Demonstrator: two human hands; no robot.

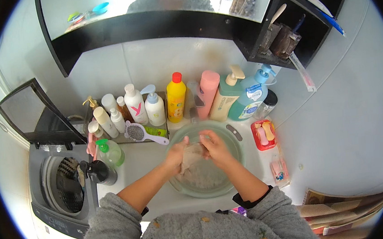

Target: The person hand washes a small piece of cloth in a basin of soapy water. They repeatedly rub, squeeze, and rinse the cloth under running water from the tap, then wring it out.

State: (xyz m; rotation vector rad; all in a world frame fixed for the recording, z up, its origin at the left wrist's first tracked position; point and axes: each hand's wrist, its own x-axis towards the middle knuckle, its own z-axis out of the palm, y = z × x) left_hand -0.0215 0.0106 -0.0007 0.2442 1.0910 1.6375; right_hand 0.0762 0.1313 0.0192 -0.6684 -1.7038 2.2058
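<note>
A pale green plastic washbasin [208,195] with cloudy water sits in front of me on the white sink top. My left hand [175,157] grips one side of a thin beige cloth [191,156] above the basin. At the cloth's other side, the bent fingers of my right hand [216,148] pinch it. The cloth's lower part hangs toward the water, where its outline blurs. A dark oval hole marks the handle [234,132] on the basin's far right rim.
Behind the basin stand a yellow bottle [176,100], a pink bottle [208,94] and several pump bottles. A hairbrush [137,133] lies left, near a black spray bottle [99,173] and an opened top-loading washing machine [66,222]. A red soap dish [256,140] sits right; a mirror cabinet [150,26] overhangs.
</note>
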